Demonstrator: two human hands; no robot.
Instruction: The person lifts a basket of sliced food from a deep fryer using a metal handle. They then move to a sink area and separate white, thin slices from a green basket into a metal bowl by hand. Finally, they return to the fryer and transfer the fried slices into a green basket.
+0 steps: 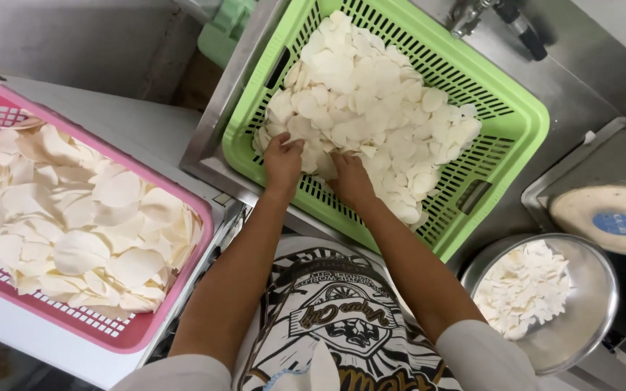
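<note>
The pile of pale round slices (371,108) is lying heaped in the green basket (516,108), which is sitting in a steel sink (581,94), probably so that water can be draining through its slotted walls. Both hands are digging into the near edge of that pile. The left hand (282,161) is curling its fingers down over a few slices, seemingly gathering them; the right hand (351,179) is pushing its fingertips under the heap, so whether they are spread or pinching I cannot tell. Both forearms are reaching in from the near side of the green basket, over a printed apron (327,318).

To the left of the green basket, a pink basket (146,329) is resting on a white counter (146,123), holding larger, thinner, curling slices (74,217). To the right of the green basket and nearer the person, a round steel bowl (588,304) is holding smaller white pieces (523,286). Just beyond the bowl, a steel tray (581,170) is carrying a flat round lid-like disc (610,217). A tap (472,14) is standing at the far side of the green basket.
</note>
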